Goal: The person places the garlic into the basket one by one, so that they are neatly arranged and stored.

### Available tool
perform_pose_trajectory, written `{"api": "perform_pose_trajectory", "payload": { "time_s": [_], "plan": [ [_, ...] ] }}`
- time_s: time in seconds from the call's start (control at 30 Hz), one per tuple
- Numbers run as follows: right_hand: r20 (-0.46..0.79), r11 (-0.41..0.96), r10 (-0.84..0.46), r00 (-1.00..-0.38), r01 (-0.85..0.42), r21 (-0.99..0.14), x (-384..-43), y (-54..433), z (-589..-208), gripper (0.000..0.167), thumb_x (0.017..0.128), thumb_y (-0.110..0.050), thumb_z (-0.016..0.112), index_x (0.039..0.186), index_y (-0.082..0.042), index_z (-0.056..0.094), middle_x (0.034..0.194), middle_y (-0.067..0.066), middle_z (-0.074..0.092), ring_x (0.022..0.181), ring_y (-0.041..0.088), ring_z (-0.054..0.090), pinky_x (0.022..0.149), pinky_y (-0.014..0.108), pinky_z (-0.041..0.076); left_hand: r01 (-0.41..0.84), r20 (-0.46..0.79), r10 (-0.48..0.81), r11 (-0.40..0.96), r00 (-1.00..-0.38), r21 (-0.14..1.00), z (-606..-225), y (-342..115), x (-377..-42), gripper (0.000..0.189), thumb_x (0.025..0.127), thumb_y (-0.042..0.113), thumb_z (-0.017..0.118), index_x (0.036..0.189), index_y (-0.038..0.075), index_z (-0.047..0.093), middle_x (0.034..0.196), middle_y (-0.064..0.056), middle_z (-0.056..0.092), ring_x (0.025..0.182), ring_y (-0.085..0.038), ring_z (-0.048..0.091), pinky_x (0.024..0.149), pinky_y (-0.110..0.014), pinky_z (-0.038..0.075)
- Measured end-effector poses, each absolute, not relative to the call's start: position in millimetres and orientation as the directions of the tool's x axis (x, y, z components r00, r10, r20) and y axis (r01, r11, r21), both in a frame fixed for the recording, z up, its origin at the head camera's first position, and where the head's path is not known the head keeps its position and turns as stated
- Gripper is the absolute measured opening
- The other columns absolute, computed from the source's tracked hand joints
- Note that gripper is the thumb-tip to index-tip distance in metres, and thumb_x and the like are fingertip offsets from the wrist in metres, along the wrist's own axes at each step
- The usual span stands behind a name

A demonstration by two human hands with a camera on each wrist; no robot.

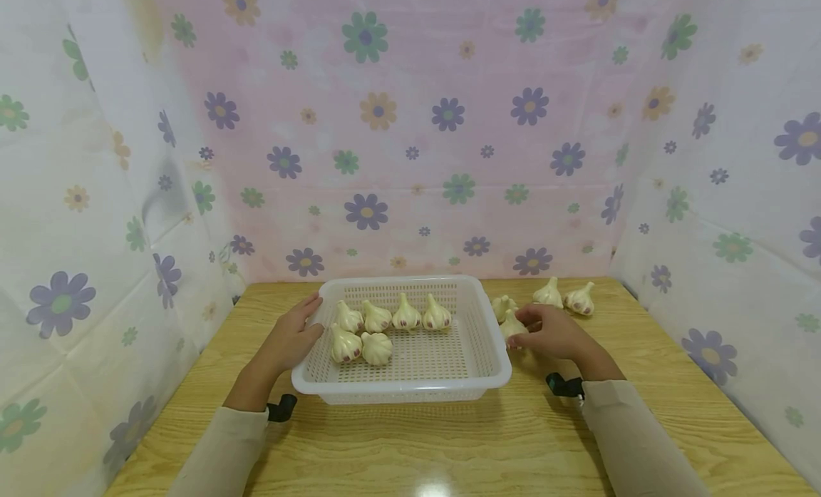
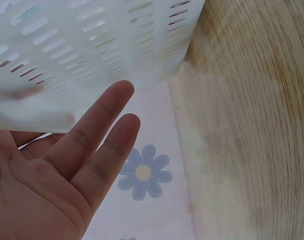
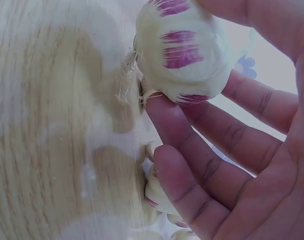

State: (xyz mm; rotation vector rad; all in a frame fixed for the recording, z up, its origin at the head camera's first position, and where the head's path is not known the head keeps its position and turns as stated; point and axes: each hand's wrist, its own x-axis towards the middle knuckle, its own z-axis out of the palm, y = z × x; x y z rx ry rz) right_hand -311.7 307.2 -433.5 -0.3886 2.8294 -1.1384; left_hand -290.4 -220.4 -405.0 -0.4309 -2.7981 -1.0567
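Here the right hand (image 1: pixel 556 333) grips garlic (image 1: pixel 511 326) beside the basket (image 1: pixel 442 358); the left hand (image 1: pixel 291 341), loose-fingered, apparently touches its rim (image 1: pixel 400 388).

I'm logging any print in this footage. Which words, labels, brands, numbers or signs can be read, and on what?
None: no readable text shows in any view.
Cream garlic bulb with purple streaks: streaks only, no lettering seen.
White rectangular slotted plastic basket: no lettering seen.
Pink floral backdrop: printed flowers only.
Small black wrist pieces: too small to tell.
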Motion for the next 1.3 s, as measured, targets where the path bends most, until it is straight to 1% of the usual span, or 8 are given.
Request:
{"api": "perform_pose_trajectory", "payload": {
  "time_s": [0.3,0.5,0.6,0.83,1.13,1.3],
  "plan": [
    [0.066,0.72,-0.235,-0.97,-0.219,-0.659,-310,307,-429,0.074,0.081,-0.052,0.084,0.137,-0.009,0.062,0.133,0.015,0.066,0.107,0.028,0.07,0.087,0.046,0.061,0.316,0.221,0.226,0.709,-0.949,0.631,-405,-221,-290,0.064,0.099,0.014,0.049,0.159,-0.003,0.034,0.17,-0.017,0.026,0.156,-0.043,0.024,0.123,-0.062,0.025],
    [0.087,0.691,-0.254,-0.963,-0.243,-0.681,-309,309,-425,0.073,0.082,-0.05,0.084,0.136,-0.007,0.062,0.13,0.016,0.066,0.103,0.028,0.072,0.082,0.044,0.062,0.307,0.211,0.224,0.709,-0.952,0.634,-405,-220,-290,0.064,0.099,0.015,0.049,0.159,-0.002,0.034,0.171,-0.015,0.025,0.156,-0.043,0.023,0.123,-0.062,0.026],
    [0.086,0.681,-0.254,-0.963,-0.241,-0.692,-310,309,-423,0.073,0.081,-0.051,0.084,0.136,-0.007,0.061,0.131,0.016,0.065,0.103,0.027,0.072,0.081,0.043,0.062,0.303,0.207,0.221,0.708,-0.953,0.638,-405,-220,-290,0.064,0.099,0.015,0.049,0.159,-0.002,0.034,0.171,-0.014,0.024,0.157,-0.042,0.023,0.124,-0.061,0.025],
    [0.092,0.689,-0.24,-0.966,-0.236,-0.686,-308,308,-417,0.071,0.082,-0.052,0.084,0.134,-0.01,0.062,0.132,0.015,0.065,0.1,0.024,0.072,0.077,0.04,0.062,0.305,0.209,0.222,0.711,-0.952,0.634,-403,-220,-289,0.064,0.099,0.014,0.049,0.159,-0.002,0.034,0.171,-0.016,0.024,0.157,-0.044,0.022,0.124,-0.062,0.024],
    [0.107,0.69,-0.239,-0.965,-0.246,-0.68,-305,310,-412,0.07,0.084,-0.054,0.081,0.135,-0.01,0.062,0.133,0.015,0.063,0.101,0.024,0.073,0.076,0.04,0.061,0.307,0.217,0.219,0.713,-0.951,0.63,-405,-220,-289,0.064,0.099,0.014,0.049,0.159,-0.002,0.035,0.171,-0.015,0.025,0.156,-0.043,0.023,0.124,-0.061,0.025],
    [0.132,0.685,-0.223,-0.966,-0.252,-0.684,-305,311,-409,0.068,0.082,-0.055,0.082,0.132,-0.013,0.062,0.132,0.012,0.065,0.099,0.022,0.073,0.076,0.038,0.061,0.311,0.218,0.222,0.714,-0.95,0.627,-404,-220,-289,0.064,0.098,0.014,0.049,0.159,-0.002,0.035,0.17,-0.016,0.026,0.156,-0.044,0.023,0.124,-0.062,0.024]
  ]
}}
